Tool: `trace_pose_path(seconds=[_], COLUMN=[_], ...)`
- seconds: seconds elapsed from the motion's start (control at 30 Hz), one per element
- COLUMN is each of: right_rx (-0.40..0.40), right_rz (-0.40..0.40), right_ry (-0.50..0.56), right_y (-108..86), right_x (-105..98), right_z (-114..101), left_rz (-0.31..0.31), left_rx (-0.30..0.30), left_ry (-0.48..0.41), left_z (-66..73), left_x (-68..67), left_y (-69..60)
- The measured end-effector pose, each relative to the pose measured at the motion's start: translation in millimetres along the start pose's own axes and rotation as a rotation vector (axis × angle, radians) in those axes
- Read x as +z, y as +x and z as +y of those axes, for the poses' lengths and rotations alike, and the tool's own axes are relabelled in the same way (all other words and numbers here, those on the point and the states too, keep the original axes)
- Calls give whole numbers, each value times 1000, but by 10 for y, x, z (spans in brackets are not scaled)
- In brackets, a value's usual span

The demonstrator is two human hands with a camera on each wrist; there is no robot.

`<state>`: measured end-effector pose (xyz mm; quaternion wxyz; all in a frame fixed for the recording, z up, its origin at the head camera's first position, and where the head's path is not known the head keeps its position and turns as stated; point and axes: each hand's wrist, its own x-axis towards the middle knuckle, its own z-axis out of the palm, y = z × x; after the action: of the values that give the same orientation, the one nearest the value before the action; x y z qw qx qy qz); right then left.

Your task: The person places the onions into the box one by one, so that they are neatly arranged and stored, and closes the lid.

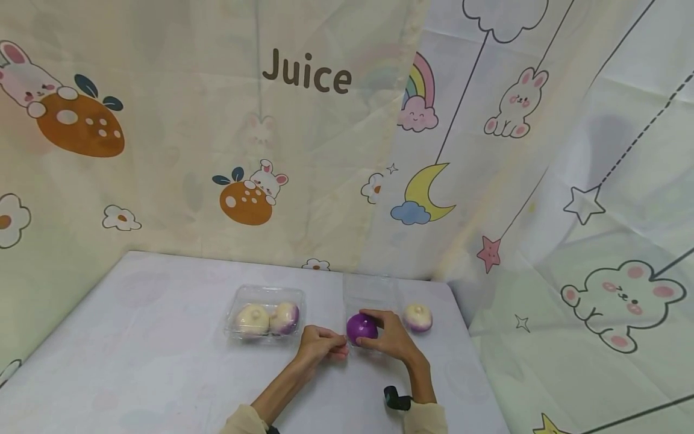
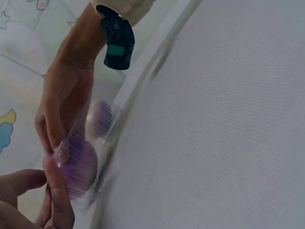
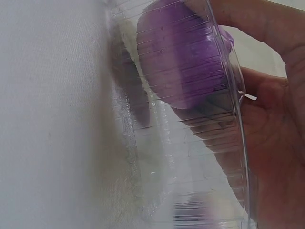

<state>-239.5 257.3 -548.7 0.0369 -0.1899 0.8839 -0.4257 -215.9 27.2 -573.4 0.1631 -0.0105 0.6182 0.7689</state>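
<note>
A shiny purple onion (image 1: pixel 359 329) sits in a clear plastic clamshell box, whose lid (image 1: pixel 371 290) stands open at the far side. My right hand (image 1: pixel 394 339) grips this onion, thumb on the near side and fingers over the far side. The ribbed box wall (image 3: pixel 205 148) stands between the right wrist camera and the onion. At the box's near left corner, my left hand (image 1: pixel 320 345) pinches the rim between thumb and fingers, as the left wrist view shows. Right of the box lies a white and purple onion (image 1: pixel 418 317).
A second clear box (image 1: pixel 231 322) holding two pale onions (image 1: pixel 252 319) stands to the left. All of this is on a white-covered table (image 1: pixel 162 361). Printed curtains (image 1: pixel 325 181) hang behind the table and along its right side.
</note>
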Motion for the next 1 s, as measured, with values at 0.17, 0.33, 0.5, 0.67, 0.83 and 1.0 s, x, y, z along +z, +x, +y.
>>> trace_pose_path(seconds=[0.17,0.33,0.5,0.67,0.83,1.0], right_rx=[-6,-13,-6,-6,0,6], right_rz=[-8,-16,-24,-23,-25,-31], right_ry=[-9,-14,-9,-14,-29,-38], right_y=[-5,0,9,22,20,12], right_x=[-1,-1,-11,-26,-27,-20], right_z=[-1,2,-2,-9,-23,-28], left_rz=[0,-4,-4,-7,-9,-7], left_rx=[-2,4,5,13,14,15], left_ry=[0,0,0,-10,-26,-29], left_z=[-4,8,21,40,40,20], left_x=[0,1,3,5,3,-1], left_y=[0,-5,-8,4,9,8])
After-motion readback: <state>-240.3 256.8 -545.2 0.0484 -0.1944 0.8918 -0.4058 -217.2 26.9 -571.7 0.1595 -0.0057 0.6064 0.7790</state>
